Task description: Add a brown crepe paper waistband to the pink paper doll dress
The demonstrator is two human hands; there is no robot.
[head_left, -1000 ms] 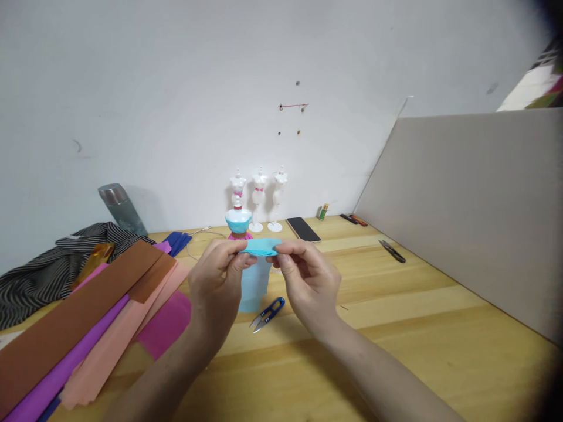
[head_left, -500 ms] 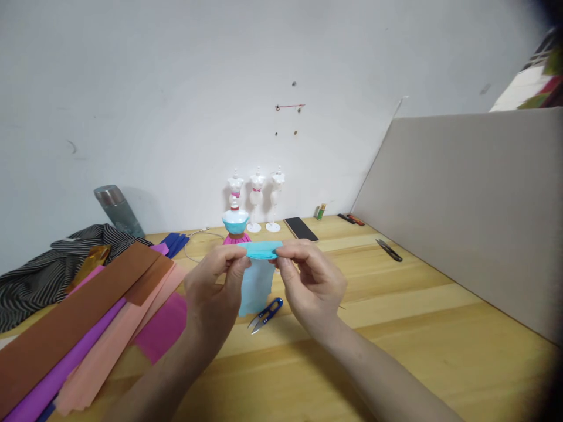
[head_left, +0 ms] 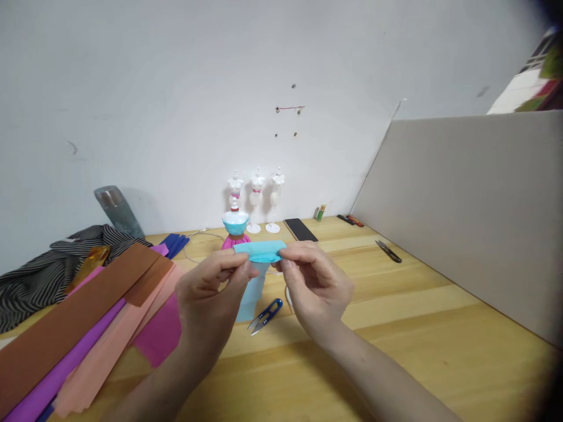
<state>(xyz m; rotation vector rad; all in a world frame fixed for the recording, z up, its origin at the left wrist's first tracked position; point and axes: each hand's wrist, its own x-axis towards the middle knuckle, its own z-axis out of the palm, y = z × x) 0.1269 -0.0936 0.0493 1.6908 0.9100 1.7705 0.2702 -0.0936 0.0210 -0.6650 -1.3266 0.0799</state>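
Note:
A strip of light-blue crepe paper (head_left: 259, 251), gathered into thin folds, is stretched between my hands above the table. My left hand (head_left: 211, 296) pinches its left end between thumb and fingers. The right end is pinched the same way by my right hand (head_left: 319, 287). Below the folded part, a flat length of the paper hangs down toward the tabletop. Blue thread snips (head_left: 266, 316) lie on the wood just beneath, blades toward me. Behind the paper stands a mini dress form (head_left: 235, 224) in a blue top and pink skirt, its lower part hidden.
Brown, purple and peach paper strips (head_left: 88, 316) pile up at left, near striped cloth (head_left: 35, 278) and a bottle (head_left: 118, 211). White dress forms (head_left: 257, 196) stand by the wall. A phone (head_left: 300, 230), black scissors (head_left: 388, 251) and a white panel (head_left: 461, 205) are on the right.
The light-blue paper is held slightly wider, with my hands a little further apart. More of its flat upper edge shows at the left, and the hanging length has shifted slightly.

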